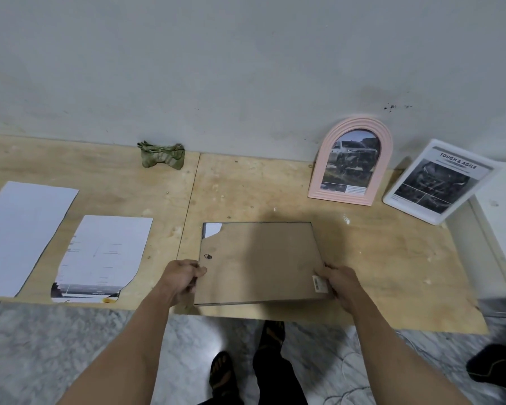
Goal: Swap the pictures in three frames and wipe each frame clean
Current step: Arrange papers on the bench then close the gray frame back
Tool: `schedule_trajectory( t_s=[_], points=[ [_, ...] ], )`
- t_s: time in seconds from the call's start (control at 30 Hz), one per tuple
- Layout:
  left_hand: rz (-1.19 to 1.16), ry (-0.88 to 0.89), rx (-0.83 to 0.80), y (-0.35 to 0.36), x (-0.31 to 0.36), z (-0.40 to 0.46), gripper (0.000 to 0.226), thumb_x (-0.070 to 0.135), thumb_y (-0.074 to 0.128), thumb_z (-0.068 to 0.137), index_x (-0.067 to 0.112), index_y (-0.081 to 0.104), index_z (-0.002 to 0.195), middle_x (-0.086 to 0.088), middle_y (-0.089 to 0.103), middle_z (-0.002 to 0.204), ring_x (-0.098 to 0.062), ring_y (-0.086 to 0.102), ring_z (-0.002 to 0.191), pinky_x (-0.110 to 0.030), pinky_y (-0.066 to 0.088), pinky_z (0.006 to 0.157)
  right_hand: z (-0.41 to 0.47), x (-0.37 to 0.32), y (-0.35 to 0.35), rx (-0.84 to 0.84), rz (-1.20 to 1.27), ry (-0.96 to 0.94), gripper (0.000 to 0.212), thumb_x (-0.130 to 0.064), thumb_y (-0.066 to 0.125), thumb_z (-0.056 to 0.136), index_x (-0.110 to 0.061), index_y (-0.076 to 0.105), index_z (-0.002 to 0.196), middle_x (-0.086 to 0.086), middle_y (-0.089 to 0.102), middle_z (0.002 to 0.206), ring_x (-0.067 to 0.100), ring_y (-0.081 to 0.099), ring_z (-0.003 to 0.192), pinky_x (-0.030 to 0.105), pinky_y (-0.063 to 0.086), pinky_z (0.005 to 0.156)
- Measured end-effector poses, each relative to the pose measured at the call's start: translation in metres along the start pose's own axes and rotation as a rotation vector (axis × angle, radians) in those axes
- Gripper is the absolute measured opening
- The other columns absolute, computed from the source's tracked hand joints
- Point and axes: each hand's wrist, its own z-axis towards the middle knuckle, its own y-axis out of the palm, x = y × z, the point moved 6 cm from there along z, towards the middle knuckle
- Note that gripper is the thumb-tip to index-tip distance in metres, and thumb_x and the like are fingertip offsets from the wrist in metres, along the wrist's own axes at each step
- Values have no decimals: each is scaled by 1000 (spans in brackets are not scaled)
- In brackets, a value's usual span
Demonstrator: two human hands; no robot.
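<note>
A rectangular frame (257, 258) lies face down on the plywood table (377, 258), its brown backing board up, with a torn corner at the top left showing white. My left hand (181, 280) grips its near left edge and my right hand (338, 283) grips its near right corner by a barcode sticker. The near edge looks slightly lifted. A pink arched frame (351, 165) with a truck picture stands against the wall. Beside it leans a white frame (438, 181) with a "TOUGH & AGILE" car picture. A crumpled green cloth (162, 155) lies by the wall.
Two loose sheets lie at the left: a plain white one (24, 235) and a printed one with a cut arched end (103, 258). A white object (500, 226) borders the table's right end. Below are a marble floor, my feet and a dark shoe (494, 366).
</note>
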Motion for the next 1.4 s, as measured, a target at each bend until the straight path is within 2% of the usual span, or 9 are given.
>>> schedule_trajectory(
  t_s=[0.1, 0.17, 0.37, 0.53, 0.73, 0.93, 1.07, 1.2, 1.4],
  points=[
    [-2, 7, 52, -5, 0, 10, 6, 0, 72, 85, -1, 72, 91, -21, 73, 93, -36, 67, 80, -38, 58, 72, -17, -1, 13, -327, -30, 36, 45, 2, 73, 80, -17, 59, 118, 11, 68, 109, 26, 66, 91, 35, 57, 67],
    [1, -12, 67, -9, -3, 13, 6, 3, 75, 84, 0, 74, 89, -23, 75, 96, -40, 71, 88, -49, 58, 88, -16, 2, 13, -342, -62, 20, 54, 4, 77, 74, -12, 56, 122, 16, 66, 113, 26, 65, 89, 30, 55, 60],
    [-18, 7, 3, -11, -6, 0, 17, 2, 68, 89, -8, 71, 102, -22, 71, 83, -31, 55, 75, -36, 47, 62, -17, 0, 9, -237, -29, -20, 52, 3, 80, 71, -1, 61, 119, 18, 67, 111, 28, 64, 88, 30, 54, 58],
    [-91, -131, -371, 2, -15, -33, 31, -1, 60, 95, 19, 66, 117, -11, 75, 99, -24, 71, 71, -37, 63, 64, -24, -4, -1, -169, 116, 12, 47, 8, 75, 74, 3, 58, 117, 15, 65, 102, 24, 62, 78, 22, 52, 46],
    [-70, -44, -133, 6, -2, -34, 28, -10, 61, 91, -2, 62, 118, -8, 67, 72, -10, 61, 40, -31, 57, 42, -35, 6, 12, -46, 444, 15, 42, 10, 71, 77, 4, 56, 116, 15, 63, 98, 24, 61, 76, 22, 55, 48],
    [-86, -23, -145, 5, -5, -33, 25, -4, 61, 93, 1, 65, 117, -5, 70, 79, -12, 65, 56, -35, 63, 58, -48, 22, 41, 33, 591, -5, 43, 14, 70, 74, -3, 50, 108, 17, 61, 96, 29, 63, 75, 29, 56, 45],
    [-231, -86, -348, 15, -17, -45, 34, 2, 66, 91, 16, 63, 122, -16, 75, 112, -38, 72, 103, -40, 61, 82, -46, 19, 38, 118, 582, -12, 52, 19, 70, 71, -3, 45, 111, 18, 59, 98, 30, 62, 73, 29, 55, 42],
    [-207, -33, -252, 29, -25, -44, 44, -7, 65, 87, 14, 60, 126, -18, 76, 103, -35, 76, 88, -32, 63, 66, -41, 28, 45, 175, 675, 6, 62, 15, 74, 68, 5, 48, 123, 24, 62, 110, 29, 64, 75, 27, 54, 44],
    [-255, -8, -181, 45, -27, -47, 44, -11, 62, 85, 10, 62, 124, -14, 77, 94, -29, 76, 71, -31, 63, 63, -57, 39, 93, 63, 649, 49, 51, 16, 72, 69, 8, 55, 117, 19, 67, 95, 30, 66, 77, 37, 59, 59]
  ],
)
